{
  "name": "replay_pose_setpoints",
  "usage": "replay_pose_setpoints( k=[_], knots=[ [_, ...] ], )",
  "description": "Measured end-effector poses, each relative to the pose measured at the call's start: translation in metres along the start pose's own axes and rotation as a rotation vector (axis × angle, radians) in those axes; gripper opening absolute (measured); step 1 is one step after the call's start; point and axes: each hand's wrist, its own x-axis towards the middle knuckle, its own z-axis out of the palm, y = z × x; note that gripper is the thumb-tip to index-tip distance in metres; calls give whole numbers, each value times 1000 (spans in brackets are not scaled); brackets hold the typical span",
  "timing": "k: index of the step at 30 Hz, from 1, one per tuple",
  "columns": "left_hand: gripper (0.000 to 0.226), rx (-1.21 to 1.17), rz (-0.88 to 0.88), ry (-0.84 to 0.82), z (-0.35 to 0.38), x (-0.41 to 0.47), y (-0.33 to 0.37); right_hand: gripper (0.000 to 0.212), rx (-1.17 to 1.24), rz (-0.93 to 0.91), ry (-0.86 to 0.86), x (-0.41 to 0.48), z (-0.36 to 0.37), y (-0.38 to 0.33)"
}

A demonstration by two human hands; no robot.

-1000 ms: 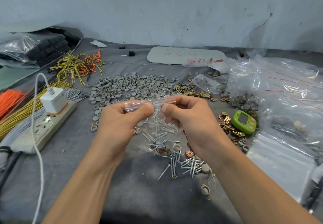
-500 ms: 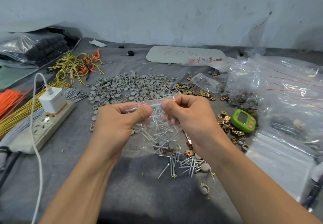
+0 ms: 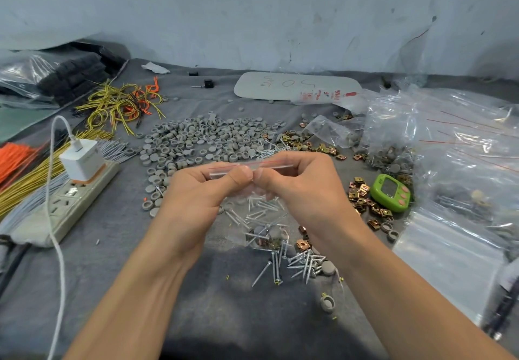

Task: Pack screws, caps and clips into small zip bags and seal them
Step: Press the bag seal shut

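Head view: left hand [image 3: 196, 191] and right hand [image 3: 303, 188] pinch bag [image 3: 261, 213] zip strip, thumbs meeting mid-strip; strip runs left-right, bag hangs below with screws.

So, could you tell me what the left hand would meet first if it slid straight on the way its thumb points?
Probably the right hand: the left hand pinches the zip bag with its thumb aimed at the right thumb, nearly touching.

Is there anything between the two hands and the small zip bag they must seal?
Nothing visible. The left hand and the right hand both pinch the zip bag directly at its top strip.
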Motion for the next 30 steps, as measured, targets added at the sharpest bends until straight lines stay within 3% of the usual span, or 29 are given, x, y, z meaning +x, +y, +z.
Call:
replay_pose_setpoints(
  k=[15, 18, 23, 26, 30],
  knots=[
    [3, 37, 100, 127, 4, 2, 2, 3, 103, 51, -3, 2, 2, 1],
    [0, 62, 99, 124, 4, 1, 2, 2, 96, 39, 10, 2, 2, 1],
    [22, 59, 92, 123, 2, -1, 4, 9, 90, 36, 8, 2, 1, -1],
    [5, 44, 92, 129, 4, 0, 4, 10, 87, 34, 6, 1, 3, -3],
    [7, 53, 110, 161, 7, 0, 3, 14, 115, 31, -3, 1, 4, -6]
  ],
)
